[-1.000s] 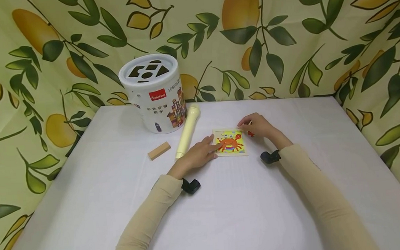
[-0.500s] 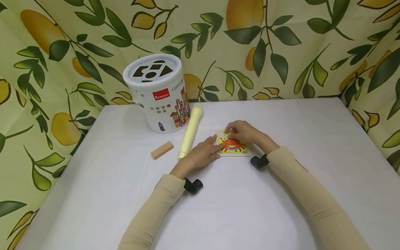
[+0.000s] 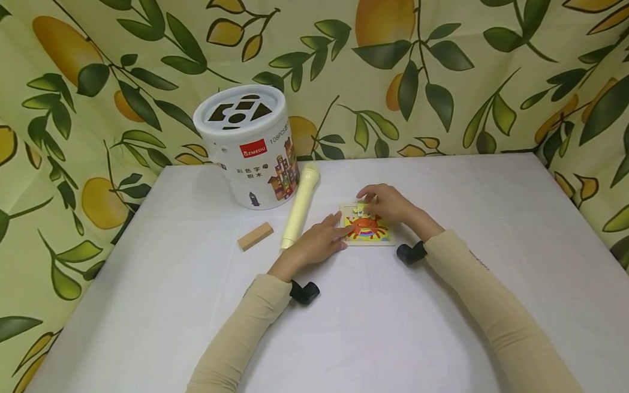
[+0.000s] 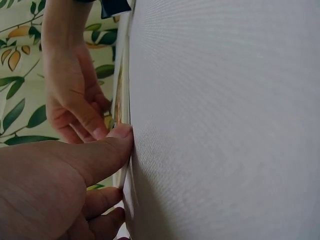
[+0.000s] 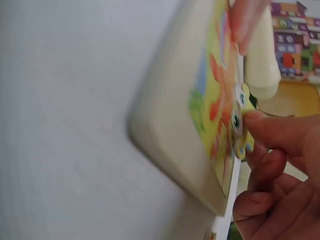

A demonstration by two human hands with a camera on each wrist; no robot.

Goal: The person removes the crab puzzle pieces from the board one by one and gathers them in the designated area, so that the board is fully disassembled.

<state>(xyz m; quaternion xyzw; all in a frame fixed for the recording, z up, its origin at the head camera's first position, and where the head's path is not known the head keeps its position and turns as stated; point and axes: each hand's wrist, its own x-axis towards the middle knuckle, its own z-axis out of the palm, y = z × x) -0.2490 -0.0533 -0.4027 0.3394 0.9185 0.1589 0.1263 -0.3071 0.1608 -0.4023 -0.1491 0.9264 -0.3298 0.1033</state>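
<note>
A small square puzzle board [image 3: 370, 245] with a red crab picture lies flat near the middle of the table. My left hand [image 3: 314, 243] rests at its left side: the index finger lies over the picture and the thumb touches the near-left corner. At the far part of the board my right hand [image 3: 392, 205] pinches a yellow puzzle piece [image 5: 239, 106] with two printed eyes between thumb and fingers. In the right wrist view the piece is tilted against the picture; whether it sits in the board cannot be told. The board's light wooden rim [image 5: 167, 132] shows there too.
A white block bucket [image 3: 247, 158] with shaped holes in its lid stands at the back left. Beside it lies a pale yellow tube-like stick [image 3: 299, 209], wider at the far end. A wooden block [image 3: 255, 236] lies farther left. Fruit-patterned cloth [image 3: 317, 58] surrounds the table.
My right hand has moved left from beside the board onto its far part, then drawn back slightly, showing the eyed piece. My left hand keeps its place at the board; the head view shifted slightly.
</note>
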